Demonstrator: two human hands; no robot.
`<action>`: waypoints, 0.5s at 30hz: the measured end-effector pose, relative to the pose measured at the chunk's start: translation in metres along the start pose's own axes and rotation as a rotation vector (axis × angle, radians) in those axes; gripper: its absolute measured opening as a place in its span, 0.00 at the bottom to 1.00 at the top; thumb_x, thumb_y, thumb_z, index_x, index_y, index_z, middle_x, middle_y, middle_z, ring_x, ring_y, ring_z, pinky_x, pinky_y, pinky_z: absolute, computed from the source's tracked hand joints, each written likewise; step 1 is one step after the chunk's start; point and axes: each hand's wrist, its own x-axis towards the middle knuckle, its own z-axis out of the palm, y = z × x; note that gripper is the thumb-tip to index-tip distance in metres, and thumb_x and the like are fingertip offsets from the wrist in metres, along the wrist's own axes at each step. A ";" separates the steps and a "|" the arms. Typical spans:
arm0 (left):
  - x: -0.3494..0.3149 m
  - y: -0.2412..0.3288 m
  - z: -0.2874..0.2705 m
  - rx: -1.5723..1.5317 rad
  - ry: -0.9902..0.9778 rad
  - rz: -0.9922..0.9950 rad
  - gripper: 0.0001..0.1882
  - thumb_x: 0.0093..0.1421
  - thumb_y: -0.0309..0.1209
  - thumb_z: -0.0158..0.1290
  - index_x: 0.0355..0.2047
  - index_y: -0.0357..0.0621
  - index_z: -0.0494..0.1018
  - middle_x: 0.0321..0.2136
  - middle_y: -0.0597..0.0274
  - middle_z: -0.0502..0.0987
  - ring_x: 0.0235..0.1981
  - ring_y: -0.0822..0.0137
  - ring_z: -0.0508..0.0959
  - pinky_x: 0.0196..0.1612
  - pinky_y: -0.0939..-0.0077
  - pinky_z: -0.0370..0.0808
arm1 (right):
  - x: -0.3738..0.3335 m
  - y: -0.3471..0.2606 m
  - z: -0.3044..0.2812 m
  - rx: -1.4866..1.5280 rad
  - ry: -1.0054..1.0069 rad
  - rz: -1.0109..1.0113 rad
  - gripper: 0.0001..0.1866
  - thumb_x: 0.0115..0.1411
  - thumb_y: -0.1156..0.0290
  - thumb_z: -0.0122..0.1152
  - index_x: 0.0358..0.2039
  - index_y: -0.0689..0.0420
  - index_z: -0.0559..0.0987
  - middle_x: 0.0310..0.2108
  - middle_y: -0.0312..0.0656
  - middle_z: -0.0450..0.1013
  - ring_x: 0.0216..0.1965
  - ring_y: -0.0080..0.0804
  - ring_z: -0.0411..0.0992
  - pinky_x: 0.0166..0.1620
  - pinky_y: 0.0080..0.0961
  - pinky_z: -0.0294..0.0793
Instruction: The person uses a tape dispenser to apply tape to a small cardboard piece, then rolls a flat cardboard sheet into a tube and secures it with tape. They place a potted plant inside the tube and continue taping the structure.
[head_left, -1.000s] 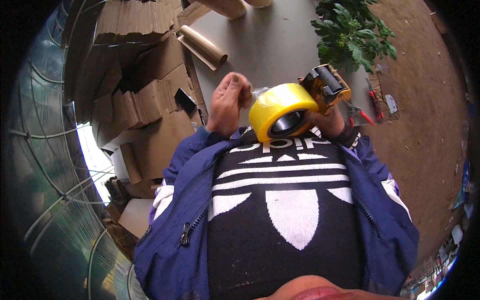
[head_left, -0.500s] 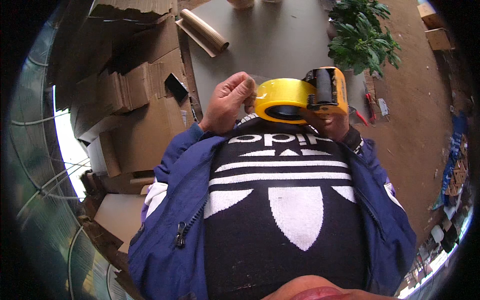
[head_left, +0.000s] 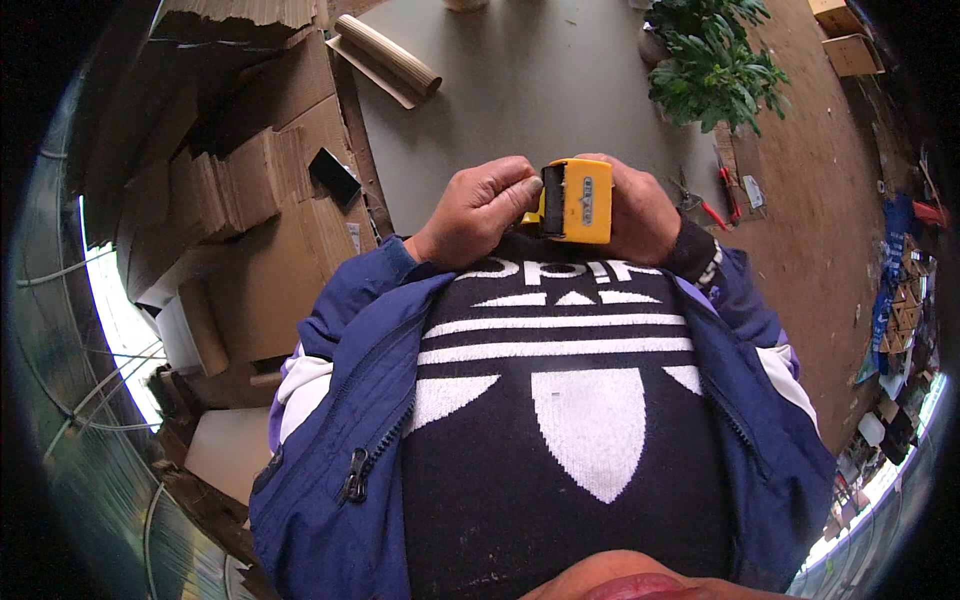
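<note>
In front of my chest, my right hand (head_left: 640, 210) is wrapped round a yellow tape dispenser (head_left: 587, 205) with a dark edge on its left side. The dispenser's front hides most of the tape roll; a small bit of yellow shows beside the dark edge. My left hand (head_left: 482, 208) is closed, thumb and fingers pinched together right against that edge. It seems to grip the tape's end, though the fingers mostly cover it. Both hands are above the near edge of a grey table (head_left: 520, 100).
A roll of brown paper (head_left: 390, 60) lies at the table's far left. Folded cardboard (head_left: 250, 190) is stacked at the left, with a dark flat phone-like object (head_left: 334, 177) on it. A leafy green plant (head_left: 715, 75) stands at the right, near red-handled pliers (head_left: 712, 213).
My right hand has turned the dispenser, so its front faces up and the roll is mostly hidden. It has come left, and my left hand's pinch has shifted right to its edge.
</note>
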 end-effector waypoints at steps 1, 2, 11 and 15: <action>0.000 -0.001 0.000 0.101 0.000 0.055 0.13 0.70 0.33 0.47 0.32 0.37 0.72 0.23 0.63 0.68 0.25 0.73 0.68 0.29 0.77 0.68 | -0.001 0.003 0.005 0.141 -0.014 0.042 0.40 0.44 0.71 0.79 0.57 0.58 0.67 0.46 0.47 0.74 0.47 0.40 0.77 0.50 0.33 0.79; 0.000 -0.002 -0.001 0.204 -0.009 0.078 0.13 0.69 0.33 0.48 0.32 0.37 0.72 0.22 0.61 0.69 0.25 0.72 0.69 0.29 0.75 0.68 | -0.002 0.006 0.010 0.308 -0.001 0.082 0.40 0.45 0.72 0.78 0.57 0.58 0.67 0.47 0.46 0.74 0.48 0.38 0.77 0.51 0.33 0.78; 0.007 0.019 -0.004 0.783 -0.191 0.633 0.09 0.54 0.26 0.58 0.24 0.41 0.68 0.22 0.53 0.73 0.23 0.55 0.77 0.26 0.64 0.76 | -0.001 0.023 0.012 0.329 -0.126 0.083 0.39 0.43 0.71 0.79 0.55 0.59 0.69 0.49 0.42 0.71 0.49 0.31 0.72 0.54 0.30 0.73; 0.009 0.028 -0.007 0.931 -0.117 0.627 0.07 0.54 0.27 0.57 0.23 0.42 0.69 0.20 0.55 0.74 0.21 0.58 0.77 0.25 0.67 0.77 | -0.001 0.014 0.011 0.076 -0.028 0.000 0.37 0.44 0.68 0.78 0.53 0.56 0.69 0.44 0.46 0.75 0.44 0.42 0.77 0.47 0.35 0.79</action>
